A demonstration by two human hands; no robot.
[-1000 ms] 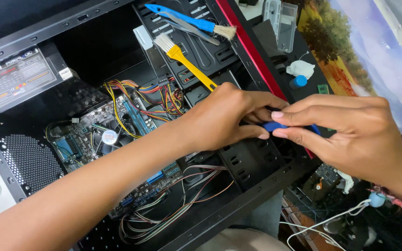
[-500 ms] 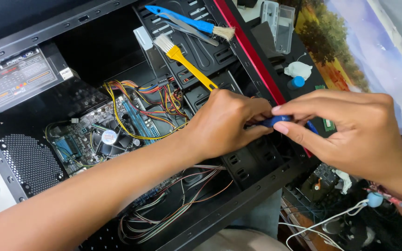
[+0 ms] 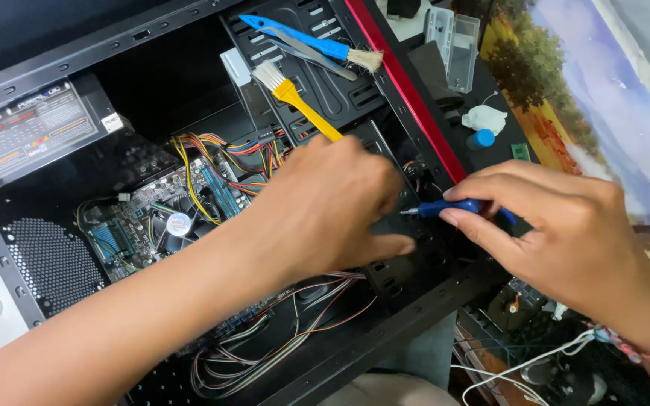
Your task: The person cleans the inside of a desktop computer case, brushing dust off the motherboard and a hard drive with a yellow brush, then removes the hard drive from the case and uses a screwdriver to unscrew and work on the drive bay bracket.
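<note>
Inside the open computer case (image 3: 54, 45), right by its red front edge (image 3: 408, 90), I'm working a screw with the blue screwdriver (image 3: 453, 207). Right hand (image 3: 566, 233) fingers are clamped on the handle; left hand (image 3: 332, 203) is curled down over the drive cage beside the tip, fingers together, can't tell if they're pinching anything. Driver's long axis is lying near level, tip pointing left toward my left hand, handle trailing right. Looks like mid-turn on a fastener. Next move is calling for keeping the tip seated and square. Yellow brush (image 3: 295, 101) and blue brush (image 3: 310, 41) are lying further up the cage; motherboard (image 3: 167, 218) is sitting left of my hands.
</note>
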